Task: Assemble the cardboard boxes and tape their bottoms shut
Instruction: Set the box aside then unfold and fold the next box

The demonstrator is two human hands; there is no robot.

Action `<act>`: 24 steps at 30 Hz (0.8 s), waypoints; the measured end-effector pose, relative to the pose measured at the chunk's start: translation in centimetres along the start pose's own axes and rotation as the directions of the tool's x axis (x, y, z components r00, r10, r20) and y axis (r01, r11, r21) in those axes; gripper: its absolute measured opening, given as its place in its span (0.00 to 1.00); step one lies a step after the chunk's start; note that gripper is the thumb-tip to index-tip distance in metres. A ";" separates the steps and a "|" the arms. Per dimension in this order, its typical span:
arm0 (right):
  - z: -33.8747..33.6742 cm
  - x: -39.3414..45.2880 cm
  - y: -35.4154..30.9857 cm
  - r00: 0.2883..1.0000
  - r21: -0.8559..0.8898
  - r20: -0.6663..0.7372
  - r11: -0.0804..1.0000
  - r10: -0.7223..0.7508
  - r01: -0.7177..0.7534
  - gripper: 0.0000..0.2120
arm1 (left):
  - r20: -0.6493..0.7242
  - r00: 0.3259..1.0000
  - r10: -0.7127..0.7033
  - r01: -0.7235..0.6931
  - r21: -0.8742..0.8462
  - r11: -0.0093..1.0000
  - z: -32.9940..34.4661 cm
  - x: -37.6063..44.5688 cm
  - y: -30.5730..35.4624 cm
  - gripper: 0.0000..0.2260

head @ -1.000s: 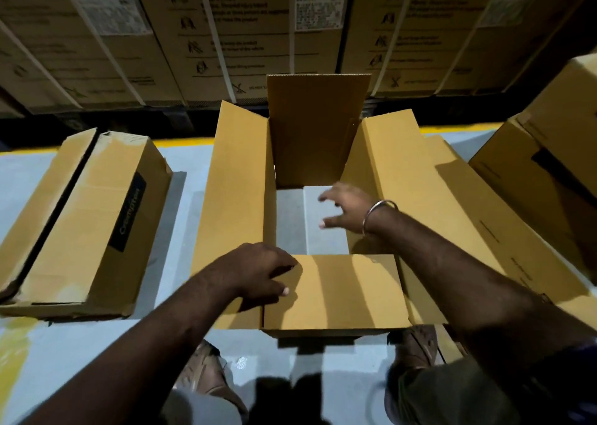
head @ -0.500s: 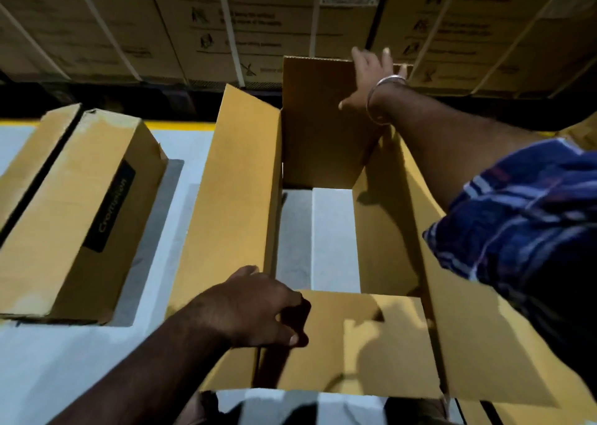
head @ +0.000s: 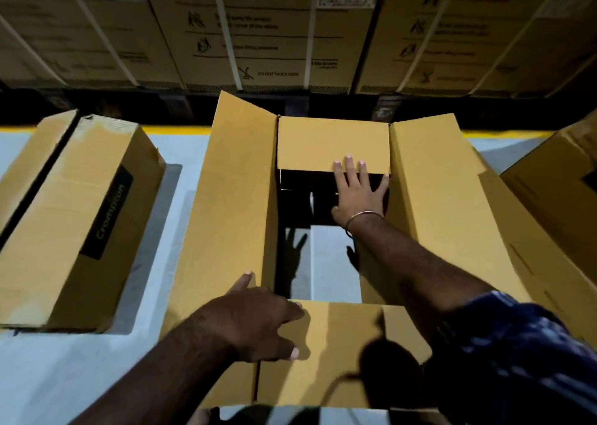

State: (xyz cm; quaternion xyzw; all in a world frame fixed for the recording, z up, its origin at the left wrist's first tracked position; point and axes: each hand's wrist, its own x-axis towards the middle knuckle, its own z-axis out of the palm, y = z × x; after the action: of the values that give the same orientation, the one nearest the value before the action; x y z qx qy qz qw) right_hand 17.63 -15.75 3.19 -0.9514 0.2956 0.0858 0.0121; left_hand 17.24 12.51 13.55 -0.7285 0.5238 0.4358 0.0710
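Two short flaps of the tan cardboard box on the grey floor are folded in. Left hand presses the near flap flat-fingered; right hand, fingers spread, pushes the far flap. Long side flaps and taping remain.

Three cardboard boxes sit on the floor, namely one open box, one closed box and one box at the right edge, plus two hands, left hand and right hand.
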 end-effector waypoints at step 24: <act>-12.5 -10.8 12.1 0.979 0.430 -0.073 0.891 0.192 -0.143 0.31 | -0.064 0.998 0.005 -0.001 0.051 0.999 -0.1 -1.8 1.2 0.27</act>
State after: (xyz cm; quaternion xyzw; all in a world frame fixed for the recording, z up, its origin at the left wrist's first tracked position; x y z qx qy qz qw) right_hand 4.04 -20.61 17.71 -0.9003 0.3883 -0.0336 0.1936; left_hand 16.15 13.21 15.30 -0.7393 0.5378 0.3989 0.0718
